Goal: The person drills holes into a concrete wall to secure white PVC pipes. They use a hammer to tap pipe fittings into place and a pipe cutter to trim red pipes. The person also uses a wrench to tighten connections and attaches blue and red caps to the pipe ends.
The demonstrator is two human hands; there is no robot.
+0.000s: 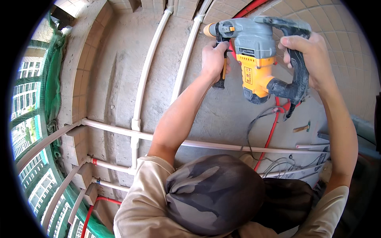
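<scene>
Overhead, in the head view, a grey and yellow rotary hammer drill [256,55] is held up against the concrete wall [119,79], its nose pointing left toward the white conduit pipes [184,59]. The left hand [214,57] wraps the black side handle, fingers [220,45] curled tight round it. The right hand [311,59] clasps the rear grip, fingers closed about it. Drilling seems in hand; the next move likely calls for steady pressure along the bit's line.
</scene>
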